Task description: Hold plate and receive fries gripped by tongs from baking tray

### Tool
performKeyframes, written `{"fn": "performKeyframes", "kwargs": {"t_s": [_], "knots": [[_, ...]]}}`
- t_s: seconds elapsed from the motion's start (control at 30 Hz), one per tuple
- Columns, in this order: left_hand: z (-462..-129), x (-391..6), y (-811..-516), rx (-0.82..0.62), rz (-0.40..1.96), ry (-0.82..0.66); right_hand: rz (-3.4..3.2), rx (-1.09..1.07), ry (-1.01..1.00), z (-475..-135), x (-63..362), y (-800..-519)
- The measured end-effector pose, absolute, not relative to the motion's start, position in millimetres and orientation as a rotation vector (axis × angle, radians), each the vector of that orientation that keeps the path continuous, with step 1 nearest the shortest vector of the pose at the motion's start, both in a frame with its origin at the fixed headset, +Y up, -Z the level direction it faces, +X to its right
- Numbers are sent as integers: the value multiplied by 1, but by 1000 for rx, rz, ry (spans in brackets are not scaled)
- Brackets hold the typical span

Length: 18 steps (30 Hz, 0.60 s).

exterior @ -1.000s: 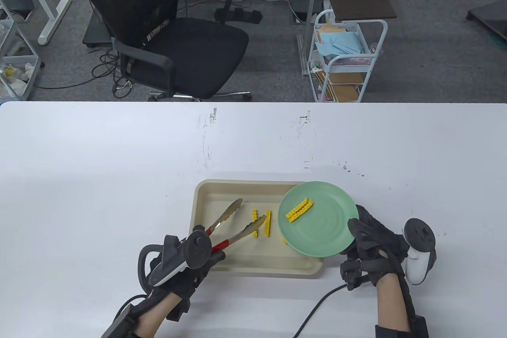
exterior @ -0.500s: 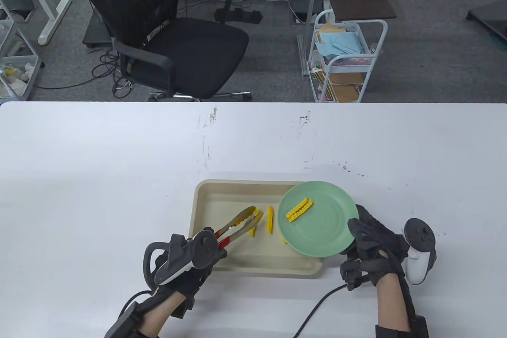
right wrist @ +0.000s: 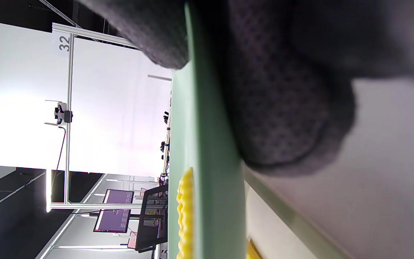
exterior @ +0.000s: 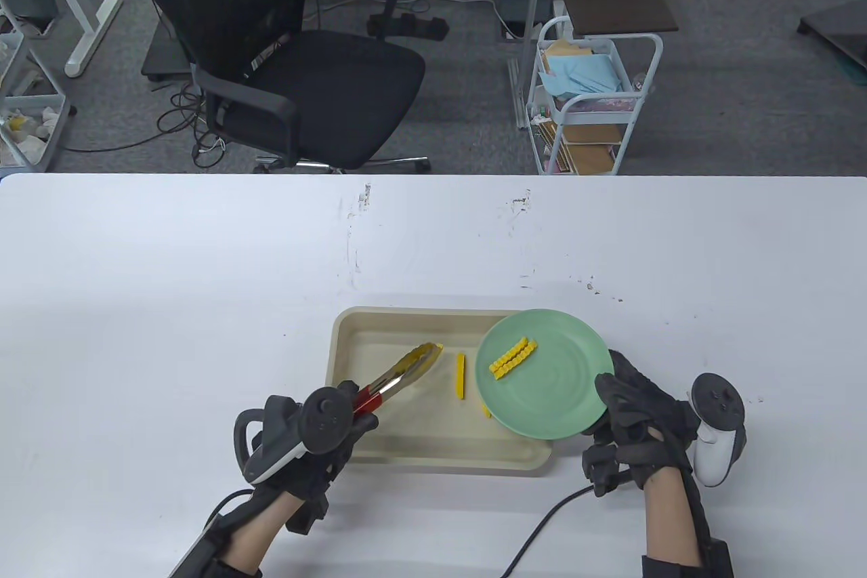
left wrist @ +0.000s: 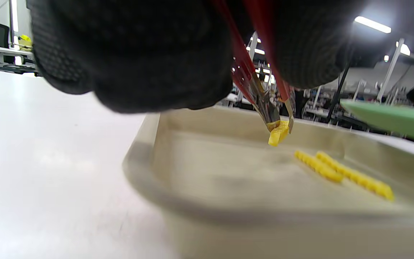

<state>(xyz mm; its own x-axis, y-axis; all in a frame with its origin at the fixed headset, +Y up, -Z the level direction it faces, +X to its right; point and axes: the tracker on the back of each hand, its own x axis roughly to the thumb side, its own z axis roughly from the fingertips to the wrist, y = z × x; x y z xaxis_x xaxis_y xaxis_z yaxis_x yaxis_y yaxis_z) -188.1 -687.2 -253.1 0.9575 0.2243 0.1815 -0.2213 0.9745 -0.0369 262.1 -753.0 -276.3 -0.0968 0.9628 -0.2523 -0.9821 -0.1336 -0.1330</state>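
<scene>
My left hand (exterior: 325,432) grips red-handled metal tongs (exterior: 399,375). The tongs are closed on a yellow crinkle fry (left wrist: 278,133), lifted a little above the beige baking tray (exterior: 352,334). One fry (exterior: 460,375) lies loose in the tray, and another (exterior: 486,410) peeks from under the plate; both show in the left wrist view (left wrist: 343,174). My right hand (exterior: 630,415) holds the green plate (exterior: 555,388) by its right rim, above the tray's right end. Two fries (exterior: 513,358) lie on the plate. The right wrist view shows the plate edge-on (right wrist: 207,151) with a fry (right wrist: 186,216).
A black cable (exterior: 542,530) runs across the white table (exterior: 169,280) near my right forearm. Beyond the far edge stand a black office chair (exterior: 284,49) and a white cart (exterior: 589,104).
The tongs went from open over the tray to closed on a fry and lifted it, drawing slightly left. The plate and my right hand have not moved.
</scene>
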Motion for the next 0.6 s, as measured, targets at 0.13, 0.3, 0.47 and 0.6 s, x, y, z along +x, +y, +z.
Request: {"fn": "performKeyframes", "kwargs": {"t_s": [0.13,0.3,0.47,0.6], "knots": [[-254,-182,-667,29,327,-227,1675,-319,80,-276,262,-753],[-248,-153,-660,-6,420,-341,1675,-320,83,-276,262,-754],[-240,-112,-667,-93,415,-452,1677,-315,84,-277,261,-754],[-239,-93,-671,-85,320,-471,1682,-309,91,-277,260,-754]]}}
